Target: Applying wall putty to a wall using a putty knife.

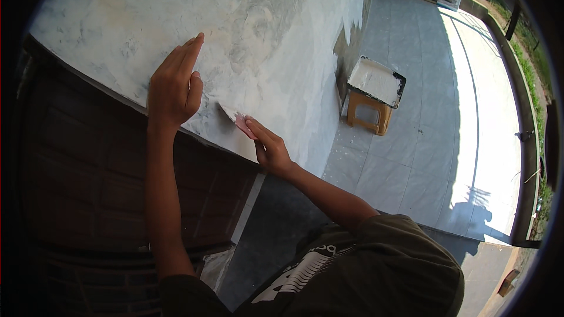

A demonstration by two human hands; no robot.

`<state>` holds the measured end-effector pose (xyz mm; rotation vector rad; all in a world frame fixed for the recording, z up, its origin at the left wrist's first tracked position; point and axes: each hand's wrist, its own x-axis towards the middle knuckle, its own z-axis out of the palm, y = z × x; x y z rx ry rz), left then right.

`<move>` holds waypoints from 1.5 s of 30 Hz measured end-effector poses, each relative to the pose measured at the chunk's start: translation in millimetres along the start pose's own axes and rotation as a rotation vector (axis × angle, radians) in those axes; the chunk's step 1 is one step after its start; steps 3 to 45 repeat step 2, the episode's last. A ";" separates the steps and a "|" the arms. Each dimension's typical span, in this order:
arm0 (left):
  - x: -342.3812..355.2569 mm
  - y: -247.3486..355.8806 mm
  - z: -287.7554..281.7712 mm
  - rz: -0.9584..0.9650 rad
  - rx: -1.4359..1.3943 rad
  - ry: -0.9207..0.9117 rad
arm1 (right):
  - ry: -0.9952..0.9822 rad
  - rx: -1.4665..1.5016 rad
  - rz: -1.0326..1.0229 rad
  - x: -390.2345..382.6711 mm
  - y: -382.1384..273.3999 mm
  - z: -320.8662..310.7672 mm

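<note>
My left hand [173,88] rests against the plastered wall [264,29], its fingers stretched out and holding nothing. Lower and to the right, my right hand [272,148] grips a putty scraper [241,124], pinkish with white putty smeared on it. The scraper's pointed corner is at the wall surface near the wall's lower edge. White and grey patches of putty cover much of the wall. My right palm and the lower part of the scraper's grip are partly hidden.
A brown door [88,141] lies left of the wall edge. To the right, a white-filled tray [376,79] stands on a yellow-brown plastic stool [383,120]. Grey floor tiles [405,158] stretch around it, with white drips near the wall. A low ledge [517,105] borders the sunlit floor.
</note>
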<state>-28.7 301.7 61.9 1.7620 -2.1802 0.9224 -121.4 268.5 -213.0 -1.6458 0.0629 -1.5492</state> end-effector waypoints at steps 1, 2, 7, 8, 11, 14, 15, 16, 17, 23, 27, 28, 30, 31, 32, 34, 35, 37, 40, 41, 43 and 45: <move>0.1 -0.3 -1.0 0.000 -0.009 -0.003 | 0.074 0.017 0.162 -2.4 -0.3 -4.9; -2.3 0.0 -3.4 0.004 -0.014 0.003 | 0.124 0.041 0.249 2.5 5.0 -10.0; -2.3 0.0 -3.4 0.004 -0.014 0.003 | 0.124 0.041 0.249 2.5 5.0 -10.0; -2.3 0.0 -3.4 0.004 -0.014 0.003 | 0.124 0.041 0.249 2.5 5.0 -10.0; -2.3 0.0 -3.4 0.004 -0.014 0.003 | 0.124 0.041 0.249 2.5 5.0 -10.0; -2.3 0.0 -3.4 0.004 -0.014 0.003 | 0.124 0.041 0.249 2.5 5.0 -10.0; -2.3 0.0 -3.4 0.004 -0.014 0.003 | 0.124 0.041 0.249 2.5 5.0 -10.0; -2.3 0.0 -3.4 0.004 -0.014 0.003 | 0.124 0.041 0.249 2.5 5.0 -10.0; -2.3 0.0 -3.4 0.004 -0.014 0.003 | 0.124 0.041 0.249 2.5 5.0 -10.0; -2.3 0.0 -3.4 0.004 -0.014 0.003 | 0.124 0.041 0.249 2.5 5.0 -10.0; -2.3 0.0 -3.4 0.004 -0.014 0.003 | 0.124 0.041 0.249 2.5 5.0 -10.0; -2.3 0.0 -3.4 0.004 -0.014 0.003 | 0.124 0.041 0.249 2.5 5.0 -10.0; -2.3 0.0 -3.4 0.004 -0.014 0.003 | 0.124 0.041 0.249 2.5 5.0 -10.0; -2.3 0.0 -3.4 0.004 -0.014 0.003 | 0.124 0.041 0.249 2.5 5.0 -10.0; -2.3 0.0 -3.4 0.004 -0.014 0.003 | 0.124 0.041 0.249 2.5 5.0 -10.0; -2.3 0.0 -3.4 0.004 -0.014 0.003 | 0.124 0.041 0.249 2.5 5.0 -10.0; -2.3 0.0 -3.4 0.004 -0.014 0.003 | 0.124 0.041 0.249 2.5 5.0 -10.0; -2.3 0.0 -3.4 0.004 -0.014 0.003 | 0.124 0.041 0.249 2.5 5.0 -10.0; -2.3 0.0 -3.4 0.004 -0.014 0.003 | 0.124 0.041 0.249 2.5 5.0 -10.0; -2.3 0.0 -3.4 0.004 -0.014 0.003 | 0.124 0.041 0.249 2.5 5.0 -10.0; -2.3 0.0 -3.4 0.004 -0.014 0.003 | 0.124 0.041 0.249 2.5 5.0 -10.0; -2.3 0.0 -3.4 0.004 -0.014 0.003 | 0.124 0.041 0.249 2.5 5.0 -10.0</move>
